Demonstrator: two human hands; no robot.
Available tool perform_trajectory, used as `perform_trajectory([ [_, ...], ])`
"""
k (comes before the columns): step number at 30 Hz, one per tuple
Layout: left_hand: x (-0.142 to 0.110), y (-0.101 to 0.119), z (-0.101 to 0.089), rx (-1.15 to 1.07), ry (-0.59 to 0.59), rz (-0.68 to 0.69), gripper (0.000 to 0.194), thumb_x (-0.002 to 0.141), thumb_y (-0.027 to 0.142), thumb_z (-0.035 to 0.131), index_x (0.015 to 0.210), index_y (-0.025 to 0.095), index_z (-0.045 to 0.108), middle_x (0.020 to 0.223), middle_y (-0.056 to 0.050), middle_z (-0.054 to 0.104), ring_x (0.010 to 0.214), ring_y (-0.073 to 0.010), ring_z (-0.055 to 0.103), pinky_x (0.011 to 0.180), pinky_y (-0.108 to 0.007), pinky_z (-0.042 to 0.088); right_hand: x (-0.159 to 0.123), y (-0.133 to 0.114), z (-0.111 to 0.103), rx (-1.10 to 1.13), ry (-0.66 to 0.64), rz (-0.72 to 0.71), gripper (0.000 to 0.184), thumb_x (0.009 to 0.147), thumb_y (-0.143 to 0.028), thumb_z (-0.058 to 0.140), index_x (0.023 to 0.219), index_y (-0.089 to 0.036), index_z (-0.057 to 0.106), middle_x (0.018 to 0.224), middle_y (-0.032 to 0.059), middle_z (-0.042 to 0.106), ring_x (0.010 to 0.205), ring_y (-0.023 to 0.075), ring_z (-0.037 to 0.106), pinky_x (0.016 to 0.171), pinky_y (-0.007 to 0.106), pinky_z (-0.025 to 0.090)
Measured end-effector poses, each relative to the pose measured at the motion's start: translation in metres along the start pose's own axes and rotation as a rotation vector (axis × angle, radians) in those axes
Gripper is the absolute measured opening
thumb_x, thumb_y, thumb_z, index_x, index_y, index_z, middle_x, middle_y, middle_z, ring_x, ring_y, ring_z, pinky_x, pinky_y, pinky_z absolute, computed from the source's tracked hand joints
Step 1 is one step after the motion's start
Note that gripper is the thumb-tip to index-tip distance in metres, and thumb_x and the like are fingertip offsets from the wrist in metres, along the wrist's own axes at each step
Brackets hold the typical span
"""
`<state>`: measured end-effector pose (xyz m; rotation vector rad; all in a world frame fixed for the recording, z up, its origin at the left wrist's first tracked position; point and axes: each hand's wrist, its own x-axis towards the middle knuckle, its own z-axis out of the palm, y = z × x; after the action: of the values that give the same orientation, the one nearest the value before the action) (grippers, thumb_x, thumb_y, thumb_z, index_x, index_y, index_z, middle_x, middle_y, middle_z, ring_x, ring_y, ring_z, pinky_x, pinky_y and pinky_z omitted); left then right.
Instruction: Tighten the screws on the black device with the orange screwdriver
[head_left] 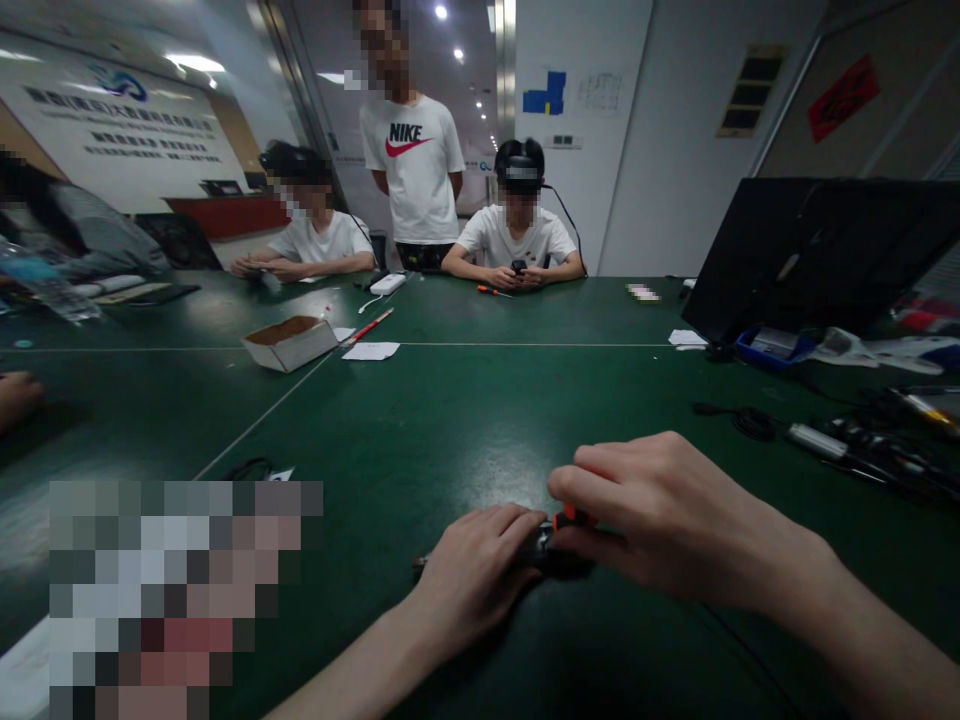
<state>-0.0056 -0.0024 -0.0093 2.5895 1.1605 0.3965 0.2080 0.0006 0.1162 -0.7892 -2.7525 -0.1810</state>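
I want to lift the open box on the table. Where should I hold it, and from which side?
I would pinch the open box by a near wall's rim, from above, on the wearer's side. Its open top should leave that rim reachable, while the red stick and white paper lie to its right. The left hand, nearer, covers a dark object.

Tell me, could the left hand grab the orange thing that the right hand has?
Probably not right now: the right hand's fingers cover most of the orange thing, and the left hand is busy holding the dark object beside it.
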Motion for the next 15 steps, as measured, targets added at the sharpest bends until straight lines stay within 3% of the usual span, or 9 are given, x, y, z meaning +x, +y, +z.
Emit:
perform_trajectory([
  [2, 0.0000, 0.0003, 0.0001, 0.015, 0.008, 0.001, 0.034, 0.088, 0.021, 0.056, 0.120, 0.024, 0.047, 0.106, -0.004, 0.062, 0.092, -0.0242, 0.061, 0.080, -0.036, 0.047, 0.0008, 0.0000, -0.0009, 0.018, 0.000, -0.002, 0.011, 0.095, -0.031, 0.045, 0.089, -0.023, 0.043, 0.074, -0.0032, 0.050, 0.058, 0.0126, 0.040, 0.050, 0.028, 0.022],
  [5, 0.0000, 0.0008, -0.0005, 0.020, 0.013, 0.014, 0.034, 0.087, 0.020, 0.056, 0.119, 0.023, 0.048, 0.104, -0.005, 0.062, 0.090, -0.0242, 0.061, 0.080, -0.036, 0.047, 0.0015, -0.0023, -0.0059, 0.145, -0.060, 0.020, 0.007, 0.089, -0.021, 0.050, 0.092, -0.021, 0.043, 0.087, -0.0015, 0.054, 0.067, 0.0120, 0.045, 0.053, 0.027, 0.028],
  [8, -0.0003, 0.0004, -0.0008, 0.023, 0.017, 0.021, 0.034, 0.086, 0.019, 0.057, 0.119, 0.023, 0.048, 0.103, -0.005, 0.062, 0.091, -0.0249, 0.060, 0.079, -0.037, 0.048, 0.0007, -0.0047, -0.0091, 0.234, -0.107, 0.031, 0.017, 0.084, -0.013, 0.051, 0.096, -0.020, 0.042, 0.090, -0.0023, 0.054, 0.068, 0.0107, 0.045, 0.054, 0.025, 0.030],
  [14, -0.0001, -0.0004, -0.0017, 0.018, 0.007, 0.039, 0.035, 0.088, 0.019, 0.058, 0.121, 0.024, 0.050, 0.109, -0.005, 0.061, 0.095, -0.0245, 0.060, 0.079, -0.036, 0.048, -0.0009, -0.0017, -0.0024, 0.073, -0.059, 0.015, 0.003, 0.095, -0.026, 0.044, 0.094, -0.023, 0.044, 0.080, -0.0036, 0.052, 0.059, 0.0116, 0.040, 0.050, 0.027, 0.024],
  [15, -0.0001, -0.0001, -0.0021, 0.023, 0.007, 0.045, 0.034, 0.089, 0.020, 0.057, 0.122, 0.025, 0.051, 0.109, -0.004, 0.062, 0.094, -0.0243, 0.060, 0.078, -0.036, 0.048, -0.0007, -0.0007, -0.0013, 0.042, -0.043, 0.007, 0.008, 0.097, -0.029, 0.043, 0.091, -0.024, 0.044, 0.077, -0.0039, 0.050, 0.058, 0.0118, 0.039, 0.050, 0.027, 0.023],
])
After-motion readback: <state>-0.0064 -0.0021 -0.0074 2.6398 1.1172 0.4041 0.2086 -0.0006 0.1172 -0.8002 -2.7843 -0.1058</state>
